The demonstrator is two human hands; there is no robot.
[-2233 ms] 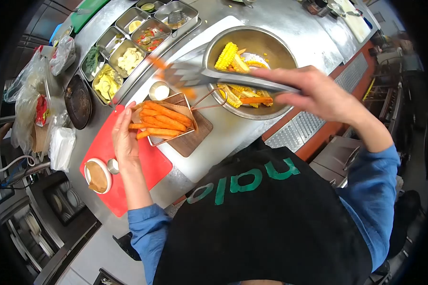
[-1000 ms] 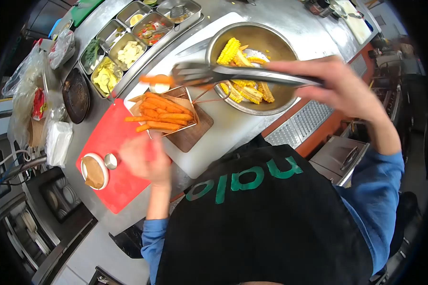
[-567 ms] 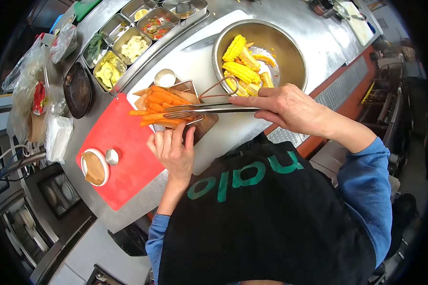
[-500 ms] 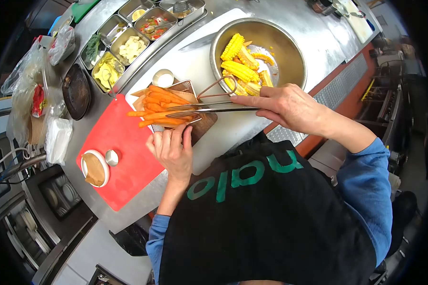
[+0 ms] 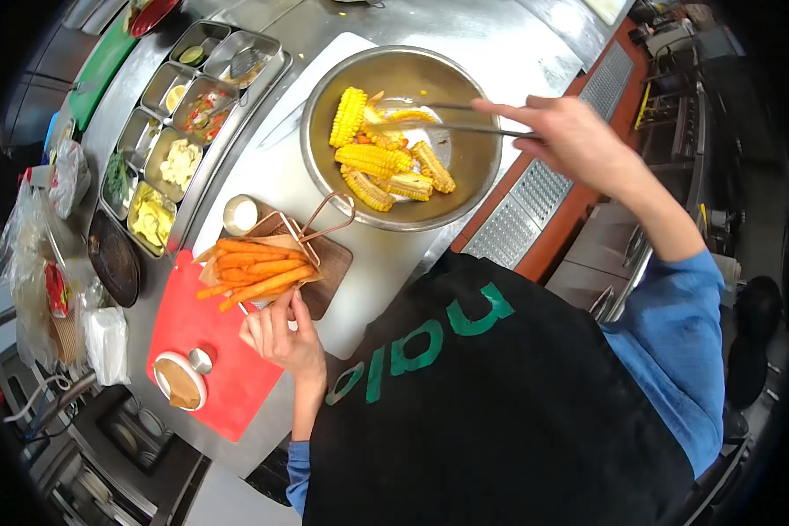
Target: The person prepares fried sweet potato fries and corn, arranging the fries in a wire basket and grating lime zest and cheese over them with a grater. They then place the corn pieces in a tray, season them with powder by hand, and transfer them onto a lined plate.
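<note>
My right hand [image 5: 574,140] is closed around metal tongs [image 5: 473,130], whose tips reach into a steel bowl [image 5: 314,149] above pieces of corn [image 5: 375,159]. Orange fries [image 5: 259,270] fill a paper-lined wire basket [image 5: 311,250], which sits tilted on a small wooden board [image 5: 335,279]. My left hand [image 5: 280,337] is at the basket's near edge, thumb and forefinger pinched together; whatever is between them is too small to make out. Beside the basket stands a small cup of white sauce [image 5: 240,215].
Metal containers [image 5: 177,162] of toppings line the back left. A white round dish with brown paper [image 5: 180,382] and a small metal cup [image 5: 201,360] rest on the red board [image 5: 237,412]. A dark oval pan [image 5: 114,259] and plastic bags [image 5: 26,263] are at the left.
My right hand has carried the tongs from the fries to the bowl. The view has shifted right, and my left hand has stayed by the basket.
</note>
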